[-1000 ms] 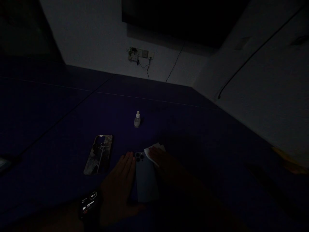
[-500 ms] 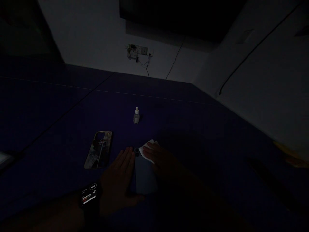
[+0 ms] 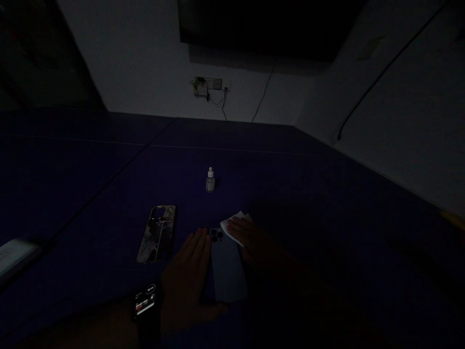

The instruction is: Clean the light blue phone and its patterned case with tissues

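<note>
A phone (image 3: 228,269) lies back side up on a dark blue surface, its camera lenses at the far end. My left hand (image 3: 189,274) is flat with fingers stretched out along the phone's left edge and the thumb across its near end; a lit smartwatch (image 3: 145,300) is on that wrist. My right hand (image 3: 250,237) presses a folded white tissue or cloth (image 3: 229,227) under its fingers, at the phone's upper right edge. Left of my hands lies a patterned phone case (image 3: 158,235). A small dropper bottle (image 3: 210,182) stands upright beyond the phone. Dim light hides much of my right arm.
A white object (image 3: 16,257), partly cut off, sits at the left edge. Wall sockets with plugs and cables (image 3: 210,86) are on the far wall (image 3: 138,63), below a large dark screen (image 3: 254,29). A yellowish object (image 3: 452,218) lies at the right edge.
My right hand and the white tissue have slid right, off the camera lenses, showing more of the phone's back. My left hand stays along the phone. The camera view has shifted slightly.
</note>
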{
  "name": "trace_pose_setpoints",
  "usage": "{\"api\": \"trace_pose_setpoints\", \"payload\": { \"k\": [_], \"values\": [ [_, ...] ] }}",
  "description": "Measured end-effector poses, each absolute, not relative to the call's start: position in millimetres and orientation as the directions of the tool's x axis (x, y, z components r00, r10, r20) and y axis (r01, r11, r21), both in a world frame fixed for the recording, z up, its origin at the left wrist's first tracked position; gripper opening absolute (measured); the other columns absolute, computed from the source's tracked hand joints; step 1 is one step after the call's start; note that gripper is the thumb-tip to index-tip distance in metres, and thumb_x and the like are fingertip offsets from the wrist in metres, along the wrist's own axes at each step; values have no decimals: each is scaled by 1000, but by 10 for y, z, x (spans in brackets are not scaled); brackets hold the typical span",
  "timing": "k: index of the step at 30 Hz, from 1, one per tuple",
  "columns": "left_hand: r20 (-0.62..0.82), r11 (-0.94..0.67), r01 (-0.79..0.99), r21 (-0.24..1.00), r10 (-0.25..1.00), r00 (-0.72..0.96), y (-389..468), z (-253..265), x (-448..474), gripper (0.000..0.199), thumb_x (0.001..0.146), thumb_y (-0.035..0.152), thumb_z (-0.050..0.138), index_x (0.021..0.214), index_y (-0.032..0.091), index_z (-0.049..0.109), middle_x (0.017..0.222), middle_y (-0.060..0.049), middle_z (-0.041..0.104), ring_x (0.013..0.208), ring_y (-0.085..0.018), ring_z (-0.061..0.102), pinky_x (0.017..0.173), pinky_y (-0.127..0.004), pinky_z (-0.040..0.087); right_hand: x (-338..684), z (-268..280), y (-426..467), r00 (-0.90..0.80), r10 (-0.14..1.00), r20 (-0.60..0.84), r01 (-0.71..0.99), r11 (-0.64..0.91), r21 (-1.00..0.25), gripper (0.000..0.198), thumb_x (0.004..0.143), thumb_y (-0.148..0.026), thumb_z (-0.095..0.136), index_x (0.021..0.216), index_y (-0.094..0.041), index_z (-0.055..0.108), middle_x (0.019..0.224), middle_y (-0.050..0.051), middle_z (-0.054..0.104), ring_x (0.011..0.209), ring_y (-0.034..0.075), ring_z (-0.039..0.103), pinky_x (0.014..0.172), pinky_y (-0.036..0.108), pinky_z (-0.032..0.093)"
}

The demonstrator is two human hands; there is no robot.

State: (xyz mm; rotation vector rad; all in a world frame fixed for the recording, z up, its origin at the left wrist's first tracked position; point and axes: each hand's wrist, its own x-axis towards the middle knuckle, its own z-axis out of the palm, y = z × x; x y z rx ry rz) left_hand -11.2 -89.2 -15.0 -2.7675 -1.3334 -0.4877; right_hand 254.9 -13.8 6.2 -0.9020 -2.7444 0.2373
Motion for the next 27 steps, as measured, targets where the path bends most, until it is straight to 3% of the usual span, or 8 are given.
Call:
{"api": "trace_pose_setpoints", "payload": {
  "k": [5,9,12,15,20,25,27],
  "values": [
    [282,-622,770,143,771,571,-896,-156,-106,132,78,87,54,162,6,-8,166,-27,18,149,-46,31,116,-56,37,2565,44,-162,-867,465,180,410,870,-272,59,95,-24,47,153,-11,43,159,14,43,150,26,36,123,48,35],
    [252,-624,768,145,774,581,-899,-124,-94,130,79,85,55,162,8,-10,165,-27,18,149,-45,30,115,-57,38,2563,18,-179,-789,591,168,539,797,-272,59,95,-17,40,154,-14,43,158,13,45,149,24,38,122,47,36],
    [261,-623,768,145,773,578,-902,-106,-86,130,79,85,54,162,7,-10,165,-27,19,149,-45,31,114,-56,39,2522,15,-191,-820,558,127,515,817,-257,66,92,-17,43,157,-10,36,162,15,38,152,26,32,124,50,33],
    [268,-610,774,167,784,560,-906,-107,-86,130,78,86,55,162,7,-7,166,-26,20,149,-44,33,115,-55,39,2549,53,-203,-859,492,145,450,858,-248,63,93,-19,46,155,-11,39,161,14,40,152,26,32,125,49,31],
    [260,-620,764,180,779,571,-896,-135,-104,130,78,85,56,162,8,-6,166,-25,18,149,-44,32,117,-56,36,2599,87,-174,-769,625,134,585,773,-245,61,94,-14,40,155,-12,41,160,13,43,150,25,35,124,48,33],
    [277,-619,766,171,777,566,-894,-152,-98,132,77,84,59,162,9,-9,166,-26,19,149,-44,33,117,-55,36,2606,83,-174,-855,499,140,457,853,-250,65,94,-17,44,158,-15,35,163,10,38,154,25,27,125,51,30],
    [278,-612,769,184,783,557,-901,-148,-88,130,78,85,57,163,10,-7,166,-25,18,149,-44,33,117,-55,37,2636,96,-175,-842,517,155,472,845,-251,62,94,-15,41,156,-17,39,161,8,40,153,25,30,125,51,30]
  ]
}}
